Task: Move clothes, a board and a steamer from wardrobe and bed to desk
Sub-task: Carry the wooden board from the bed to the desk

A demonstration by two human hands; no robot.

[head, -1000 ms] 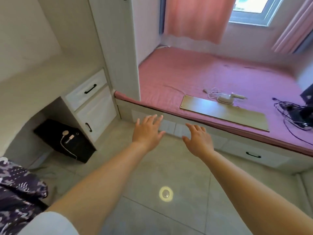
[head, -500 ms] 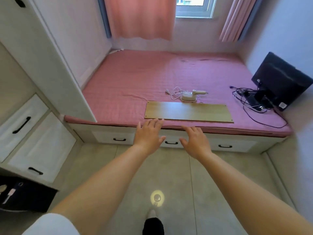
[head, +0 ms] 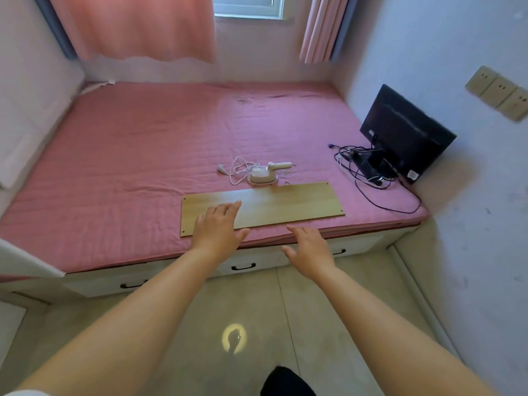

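One board (head: 283,202) and one white steamer (head: 264,174) lie on one pink bed (head: 128,155). One black monitor (head: 405,132) stands at the bed's right side. Two hands reach forward: the left hand (head: 218,228) and the right hand (head: 310,248). Two pink curtains (head: 137,27) hang at the far window. Three drawer handles (head: 243,266) show below the bed's near edge.

Your wooden board (head: 274,205) lies flat near bed (head: 128,155) edge; white steamer (head: 264,175), cord loose, just behind it.
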